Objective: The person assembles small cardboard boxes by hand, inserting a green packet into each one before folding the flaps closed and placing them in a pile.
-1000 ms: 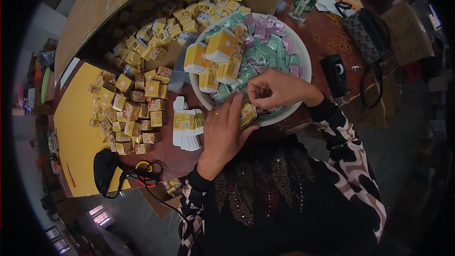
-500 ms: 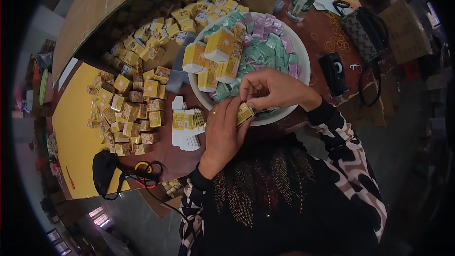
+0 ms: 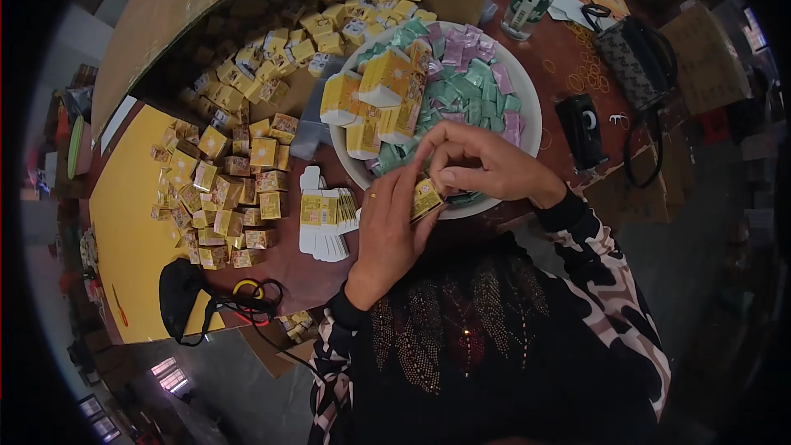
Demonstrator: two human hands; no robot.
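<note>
Red tabletop (image 3: 311, 282) supports one white bowl (image 3: 533, 107) just beyond the grip, near rim partly hidden. One fanned carton stack (image 3: 318, 216) lies beside the left hand (image 3: 384, 235), which, back upward, grips one yellow box (image 3: 425, 200), partly covered; the right hand (image 3: 493, 168) curls at its end, any pinch unclear.

No word or number can be read with certainty. The bottle (image 3: 531, 2) bears pale lettering on a green label, too small and blurred to spell out. The small yellow box (image 3: 425, 198) near the middle of the view has tiny print on its face, and the flat cartons (image 3: 323, 213) carry fine print beside a pale patch, all illegible. Marks on the larger yellow boxes (image 3: 386, 81), the piled small boxes (image 3: 227, 191) and the sachets (image 3: 471, 97) are likewise unreadable.
</note>
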